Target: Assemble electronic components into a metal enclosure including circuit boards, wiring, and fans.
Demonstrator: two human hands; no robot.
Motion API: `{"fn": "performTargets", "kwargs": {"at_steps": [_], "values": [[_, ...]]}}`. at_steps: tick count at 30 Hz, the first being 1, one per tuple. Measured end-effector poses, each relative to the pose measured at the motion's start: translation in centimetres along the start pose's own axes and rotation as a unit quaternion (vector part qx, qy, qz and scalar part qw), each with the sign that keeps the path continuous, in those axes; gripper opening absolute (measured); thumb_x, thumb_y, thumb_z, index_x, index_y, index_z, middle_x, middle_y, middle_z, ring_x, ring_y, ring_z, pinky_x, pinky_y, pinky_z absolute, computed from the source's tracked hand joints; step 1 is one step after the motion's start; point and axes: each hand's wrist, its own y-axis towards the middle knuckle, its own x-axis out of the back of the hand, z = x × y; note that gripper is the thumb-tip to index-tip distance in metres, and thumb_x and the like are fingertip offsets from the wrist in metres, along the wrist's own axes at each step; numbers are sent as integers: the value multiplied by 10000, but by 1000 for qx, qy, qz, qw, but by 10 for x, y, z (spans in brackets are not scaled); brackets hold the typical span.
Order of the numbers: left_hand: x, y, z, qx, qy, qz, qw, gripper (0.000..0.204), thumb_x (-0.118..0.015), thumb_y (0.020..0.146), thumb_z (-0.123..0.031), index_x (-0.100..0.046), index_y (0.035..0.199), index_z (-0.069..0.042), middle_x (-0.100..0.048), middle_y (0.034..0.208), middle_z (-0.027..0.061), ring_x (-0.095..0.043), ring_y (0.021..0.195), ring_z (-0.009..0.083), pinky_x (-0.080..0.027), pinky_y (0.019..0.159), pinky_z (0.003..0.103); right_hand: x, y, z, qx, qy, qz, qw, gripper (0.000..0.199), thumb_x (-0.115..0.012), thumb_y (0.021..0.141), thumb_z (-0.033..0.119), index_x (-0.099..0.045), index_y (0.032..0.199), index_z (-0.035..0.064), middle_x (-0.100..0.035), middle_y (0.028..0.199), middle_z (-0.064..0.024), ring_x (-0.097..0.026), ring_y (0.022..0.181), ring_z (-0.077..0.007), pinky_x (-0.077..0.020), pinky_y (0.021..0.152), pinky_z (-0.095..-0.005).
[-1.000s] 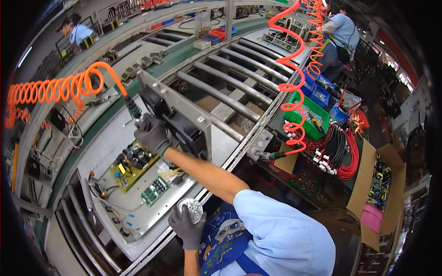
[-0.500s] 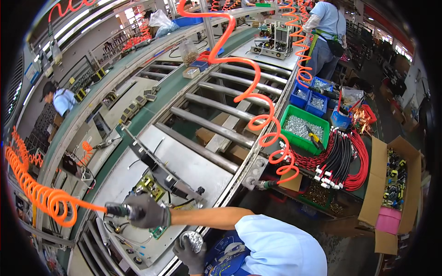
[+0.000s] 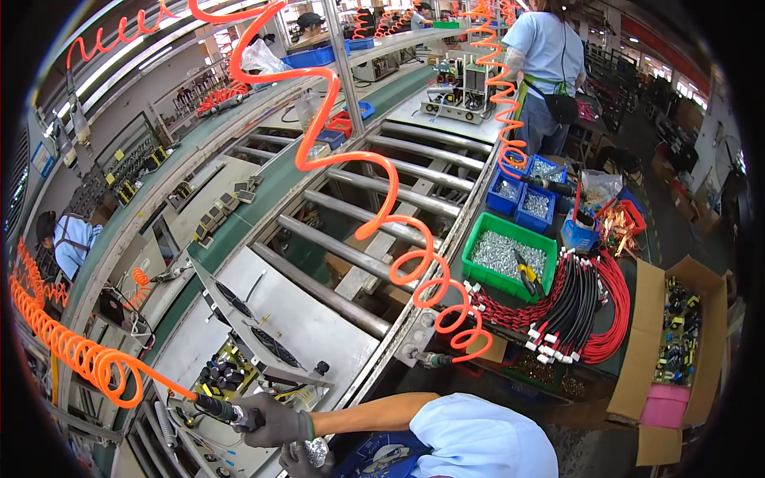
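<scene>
My right hand [image 3: 279,421], in a dark grey glove, is closed around a black and silver air screwdriver [image 3: 217,408]. An orange coiled hose [image 3: 103,370] runs from the tool's end. Just below, my gloved left hand [image 3: 296,464] cups a heap of small silvery screws [image 3: 316,452]; the right hand partly covers it. Both are at the near side of a grey metal chassis [image 3: 275,275] on the roller line. Its upright panel [image 3: 253,331] carries black fans, beside a circuit board [image 3: 227,372] with black parts and loose wires.
Metal rollers [image 3: 351,253] lead to another open chassis [image 3: 458,99] beyond. On the right stand a green bin of screws [image 3: 510,256] with pliers, blue bins [image 3: 535,205], cable bundles [image 3: 570,307] and a carton of boards [image 3: 701,382]. A second orange hose [image 3: 390,191] hangs across. Other people work nearby.
The view has shifted, and the chassis sits lower and further left in it. My right hand with the screwdriver has come closer to my left hand, which still cups the screws.
</scene>
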Motion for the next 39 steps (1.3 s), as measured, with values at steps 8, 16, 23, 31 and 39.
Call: {"fn": "performTargets", "kwargs": {"at_steps": [8,16,23,31,39], "values": [[-2,-1,-1,-1,32,-13,999,744,-778,748,-492,-602,1381,-145,-576,1337,241,-565,1129,448,-489,922,549,9,-9,21,-72,5,28,997,219,-659,721,35,-564,919,40,-521,716,26,-465,643,-59,-383,577,-266],[-11,-8,4,23,64,-1,998,777,-804,742,-548,-581,1339,-104,-560,1311,242,-542,1167,449,-456,965,563,15,-14,38,-94,22,47,994,277,-632,727,7,-560,993,42,-505,736,41,-466,653,-54,-390,586,-256],[9,9,-10,8,20,-10,1000,778,-813,744,-518,-561,1340,-86,-553,1282,278,-545,1126,477,-470,920,557,14,-16,23,-42,27,46,998,256,-645,743,37,-602,996,30,-514,710,44,-444,611,-42,-370,541,-246],[8,10,-10,3,48,-13,999,734,-813,733,-521,-601,1296,-102,-559,1287,270,-568,1098,468,-485,900,549,8,-22,28,-66,26,58,996,246,-624,740,-7,-533,960,57,-445,709,48,-418,631,-56,-361,564,-258],[11,6,-17,6,58,-15,998,737,-810,742,-518,-611,1311,-94,-569,1293,274,-569,1114,468,-483,918,547,5,-39,1,-13,-102,8,995,204,-780,687,167,-702,858,90,-650,714,2,-595,653,-94,-488,590,-289]]}}
